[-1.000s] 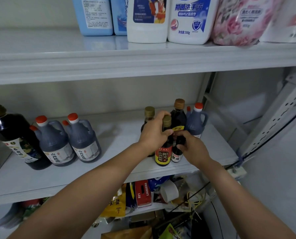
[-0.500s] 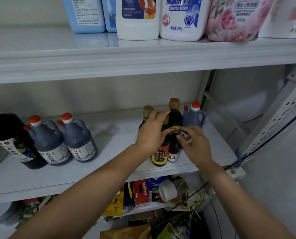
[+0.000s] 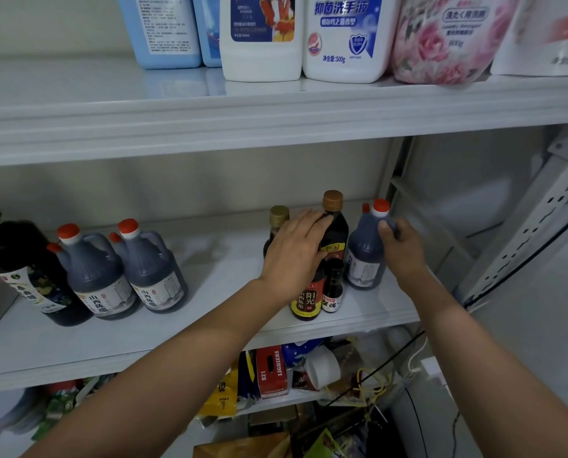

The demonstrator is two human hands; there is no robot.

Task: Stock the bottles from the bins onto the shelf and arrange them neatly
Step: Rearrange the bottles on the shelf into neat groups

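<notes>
Grasping jug (image 3: 363, 256) at right end of shelf (image 3: 229, 262), right grip (image 3: 403, 251); left grip (image 3: 292, 256) released atop bottles (image 3: 337, 233).

Labels showing around the shelves.
White bottle (image 3: 343, 44) is reading "500g"; red box (image 3: 272, 371) is showing "821"; grey jug (image 3: 94, 276) is showing "山西陈醋".

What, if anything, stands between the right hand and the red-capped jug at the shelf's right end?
Nothing visible does: the right hand grips the red-capped jug by its handle. The brown-capped bottle stands beside it, not between.
</notes>
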